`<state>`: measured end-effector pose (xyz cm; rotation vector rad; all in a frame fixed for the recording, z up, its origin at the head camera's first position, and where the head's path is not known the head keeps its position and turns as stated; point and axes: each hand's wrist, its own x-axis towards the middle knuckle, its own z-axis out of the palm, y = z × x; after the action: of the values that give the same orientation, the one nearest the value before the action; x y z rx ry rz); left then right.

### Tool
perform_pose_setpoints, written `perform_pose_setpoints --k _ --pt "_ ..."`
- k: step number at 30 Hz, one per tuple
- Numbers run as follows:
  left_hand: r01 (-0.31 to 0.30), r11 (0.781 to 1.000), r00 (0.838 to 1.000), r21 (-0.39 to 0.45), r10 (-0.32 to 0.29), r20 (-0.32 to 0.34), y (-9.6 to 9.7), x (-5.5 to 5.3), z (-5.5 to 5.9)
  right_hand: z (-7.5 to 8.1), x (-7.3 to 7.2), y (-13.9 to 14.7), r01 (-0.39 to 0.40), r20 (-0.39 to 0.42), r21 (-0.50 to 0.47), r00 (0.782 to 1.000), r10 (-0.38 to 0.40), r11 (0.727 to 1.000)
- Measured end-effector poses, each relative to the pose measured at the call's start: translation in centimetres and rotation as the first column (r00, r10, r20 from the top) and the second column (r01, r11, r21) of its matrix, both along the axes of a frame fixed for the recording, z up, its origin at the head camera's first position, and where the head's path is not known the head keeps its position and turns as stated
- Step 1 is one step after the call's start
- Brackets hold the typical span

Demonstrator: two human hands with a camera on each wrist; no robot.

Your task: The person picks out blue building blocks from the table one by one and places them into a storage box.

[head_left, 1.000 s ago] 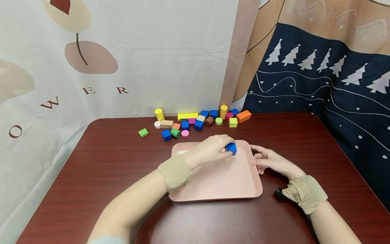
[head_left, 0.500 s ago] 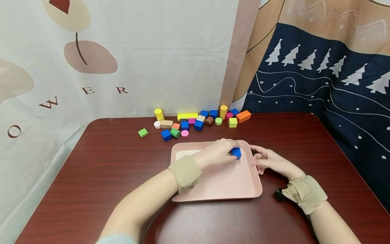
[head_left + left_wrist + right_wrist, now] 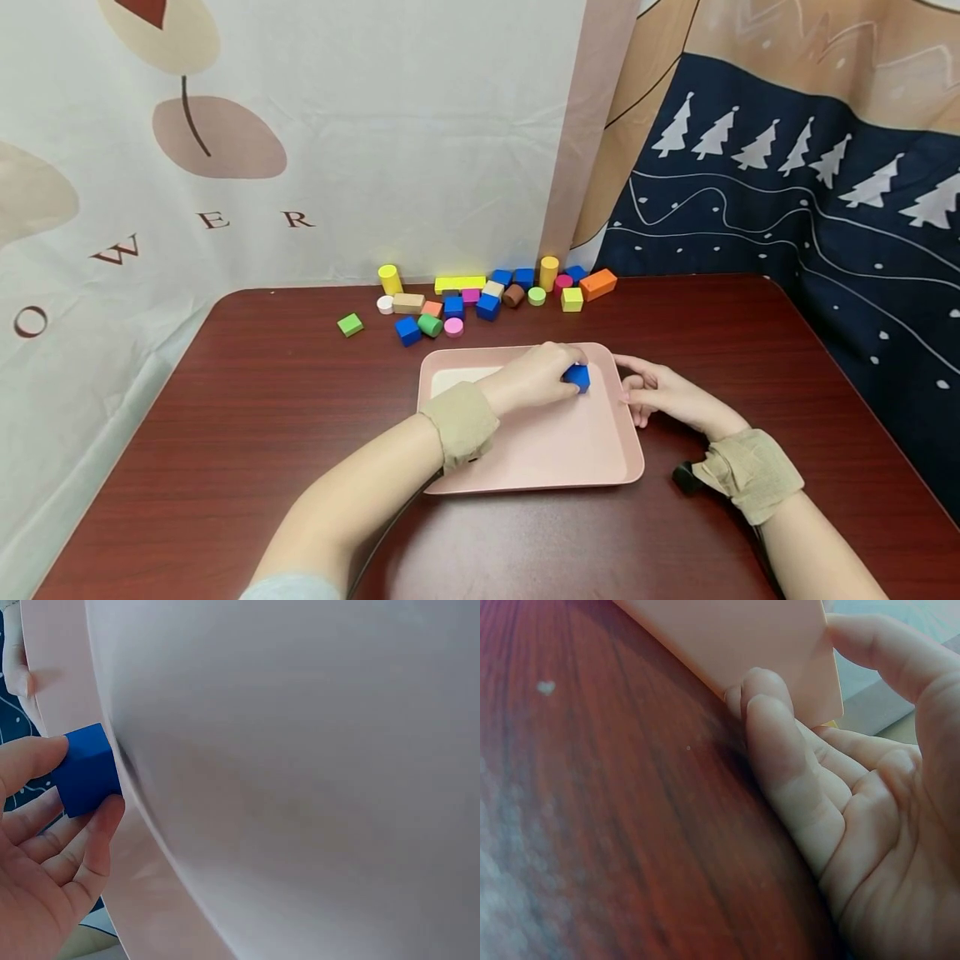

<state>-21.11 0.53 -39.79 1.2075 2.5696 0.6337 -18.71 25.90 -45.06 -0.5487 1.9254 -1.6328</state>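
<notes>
My left hand (image 3: 536,375) reaches over the pink tray (image 3: 540,462) and pinches a blue cube block (image 3: 577,378) near the tray's far right corner. In the left wrist view the thumb is on one side of the blue block (image 3: 90,771) and fingertips are on the other, with the block close over the tray. The right hand (image 3: 660,393) holds the tray's right side. In the right wrist view its thumb meets the rim of the tray (image 3: 772,645), and curled fingers (image 3: 776,742) lie against the outer wall by the tabletop.
Behind the tray, loose blocks lie along the table's back edge, among them a yellow cylinder (image 3: 390,280), an orange block (image 3: 598,285), a green block (image 3: 350,325) and a brown cylinder (image 3: 513,295). A whitish patch (image 3: 450,381) shows inside the tray's far left. Cloth hangs behind the table.
The left hand has moved right and slightly nearer with the blue block, then shifted a little lower into the tray. The right hand stays at the tray's side.
</notes>
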Motion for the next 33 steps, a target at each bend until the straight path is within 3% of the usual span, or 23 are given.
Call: perform_pose_setpoints --k 23,29,33 --pt "-0.005 1.0 0.999 -0.023 0.004 -0.048 0.14 0.32 -0.62 -0.04 -0.01 0.04 0.003 -0.016 0.017 1.0 -0.002 1.0" --pt "-0.014 0.999 1.0 -0.028 0.014 0.011 -0.11 0.13 -0.68 0.0 0.03 -0.01 0.001 -0.016 0.011 1.0 -0.001 1.0" --pt "-0.023 0.999 1.0 -0.047 0.024 0.016 -0.35 -0.04 -0.27 0.03 0.04 0.0 0.005 -0.013 0.014 1.0 -0.004 1.0"
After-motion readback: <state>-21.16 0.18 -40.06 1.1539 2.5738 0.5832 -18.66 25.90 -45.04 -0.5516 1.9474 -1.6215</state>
